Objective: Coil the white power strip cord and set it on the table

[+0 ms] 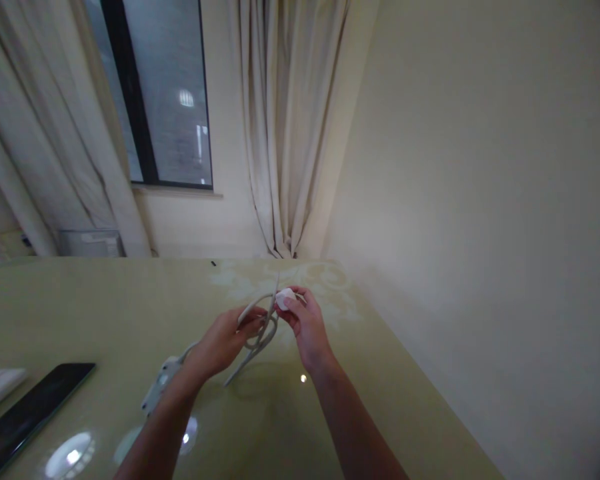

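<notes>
A white plug is pinched between the thumb and fingers of my right hand, above the tabletop. Beside it, my left hand is closed around loops of a pale power cord. The coils cross one another, and a cord end or loop sticks out toward the lower left. Partly covered by my left forearm, a white power strip lies on the table, with cord leading from it under my left wrist.
The glossy yellow-green table meets a wall on the right. At the left lie a black flat slab and a white object. A small dark piece sits near the far edge. Curtains hang behind.
</notes>
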`<state>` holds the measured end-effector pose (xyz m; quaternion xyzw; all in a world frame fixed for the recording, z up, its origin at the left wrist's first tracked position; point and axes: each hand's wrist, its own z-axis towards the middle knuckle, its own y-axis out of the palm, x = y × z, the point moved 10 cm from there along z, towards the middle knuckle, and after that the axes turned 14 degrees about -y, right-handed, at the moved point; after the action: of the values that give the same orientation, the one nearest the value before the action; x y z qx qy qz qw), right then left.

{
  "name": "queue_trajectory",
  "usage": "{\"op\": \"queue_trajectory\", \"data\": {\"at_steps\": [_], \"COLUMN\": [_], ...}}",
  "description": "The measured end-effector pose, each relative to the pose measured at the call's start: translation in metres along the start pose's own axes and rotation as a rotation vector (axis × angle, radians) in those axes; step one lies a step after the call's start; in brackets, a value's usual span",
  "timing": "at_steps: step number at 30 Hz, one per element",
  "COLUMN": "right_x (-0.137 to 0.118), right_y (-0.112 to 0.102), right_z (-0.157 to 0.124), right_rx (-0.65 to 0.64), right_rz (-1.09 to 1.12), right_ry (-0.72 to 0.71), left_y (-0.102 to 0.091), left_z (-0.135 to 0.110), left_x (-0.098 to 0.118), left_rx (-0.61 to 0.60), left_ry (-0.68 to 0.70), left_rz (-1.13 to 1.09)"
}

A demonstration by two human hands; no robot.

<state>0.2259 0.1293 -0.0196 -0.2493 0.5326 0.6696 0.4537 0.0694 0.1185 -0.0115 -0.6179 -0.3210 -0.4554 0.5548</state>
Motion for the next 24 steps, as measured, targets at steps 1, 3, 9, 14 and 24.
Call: {"op": "queue_trajectory", "data": {"at_steps": [1,3,9,14,24], "right_x": [-0.002,-0.005,-0.013,-0.019,-0.007], "right_y": [-0.001,-0.002,-0.004,0.001,-0.001], "right_z": [0.000,0.001,0.004,0.004,0.007], "right_rx": [0.001,-0.006,-0.061,-0.133,-0.217], "right_rz": [-0.023,-0.069,-0.221,-0.336,-0.300], "right_ry": [-0.010,-0.024,-0.039,-0.086,-0.018], "left_y": [-0.003,-0.009,-0.028,-0.032,-0.021], "left_z": [0.002,0.004,-0.004,-0.006,-0.014], "left_x": [0.000,0.000,0.001,0.003,0.025], "left_rx": [0.051,0.142,0.268,0.287,0.158], "left_ry": [0.003,0.003,-0.043,-0.035,0.034], "left_rz": [-0.031,-0.101,-0.441,-0.459,-0.428]}}
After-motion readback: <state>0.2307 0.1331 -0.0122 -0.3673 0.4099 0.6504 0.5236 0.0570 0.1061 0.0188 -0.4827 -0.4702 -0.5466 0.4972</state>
